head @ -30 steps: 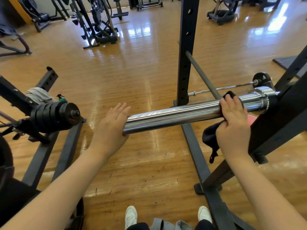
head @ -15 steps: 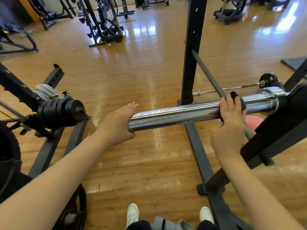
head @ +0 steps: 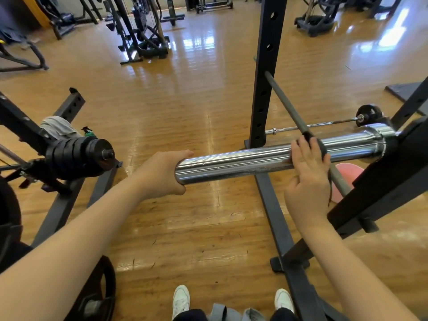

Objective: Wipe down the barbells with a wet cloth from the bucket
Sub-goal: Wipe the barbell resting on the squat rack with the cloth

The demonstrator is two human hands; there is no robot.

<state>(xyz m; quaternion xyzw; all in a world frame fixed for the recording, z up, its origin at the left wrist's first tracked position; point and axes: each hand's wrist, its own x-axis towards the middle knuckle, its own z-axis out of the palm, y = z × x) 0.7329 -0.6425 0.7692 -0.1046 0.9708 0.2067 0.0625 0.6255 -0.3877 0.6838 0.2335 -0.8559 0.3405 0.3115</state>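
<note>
The wiping step is under way on the chrome barbell sleeve (head: 266, 162), which sticks out level from the black rack (head: 379, 181) on the right, above the wooden floor (head: 185, 100).

The right hand (head: 308, 179) wraps over the top of the sleeve, fingers curled down its far side, pressing a dark cloth (head: 320, 148) against the metal. Only a sliver of cloth shows past the fingers, with a thin strap hanging by the wrist, so whether it is wet cannot be told.

The left hand (head: 162, 173) cups the free end of the sleeve, thumb on top and fingers apparently curled behind the end face, steadying it.

The stretch between the two hands shows dull streaks along its lower edge. In my judgement the next move calls for sliding the cloth leftward along the sleeve with steady pressure while the left hand braces the end.

A pink round shape (head: 347, 179), possibly the bucket, sits on the floor behind the rack.
</note>
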